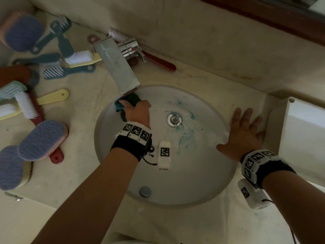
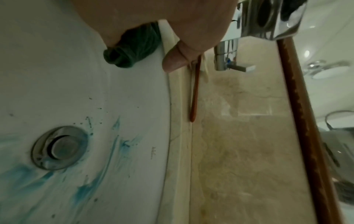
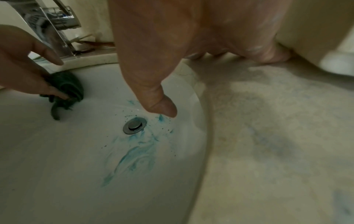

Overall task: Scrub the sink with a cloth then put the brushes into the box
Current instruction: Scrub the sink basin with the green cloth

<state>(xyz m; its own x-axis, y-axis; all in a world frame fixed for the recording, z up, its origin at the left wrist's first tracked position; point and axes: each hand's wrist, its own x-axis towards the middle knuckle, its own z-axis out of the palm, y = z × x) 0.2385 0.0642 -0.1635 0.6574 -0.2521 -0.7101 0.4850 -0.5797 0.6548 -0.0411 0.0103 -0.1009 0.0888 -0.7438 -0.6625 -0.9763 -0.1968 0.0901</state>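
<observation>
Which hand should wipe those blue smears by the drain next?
The left hand, probably: it already grips the cloth inside the sink, near the blue smears. The right hand lies flat on the counter, holding nothing.

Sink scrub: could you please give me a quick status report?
Left hand grips cloth under tap. Right hand flat on counter. Blue smears around drain. Brushes still out.

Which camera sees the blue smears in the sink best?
The right wrist view: the blue smears lie unobstructed below the drain. The left wrist view shows them closer but cut off at its edge. The head view shows them small and faint in the sink.
</observation>
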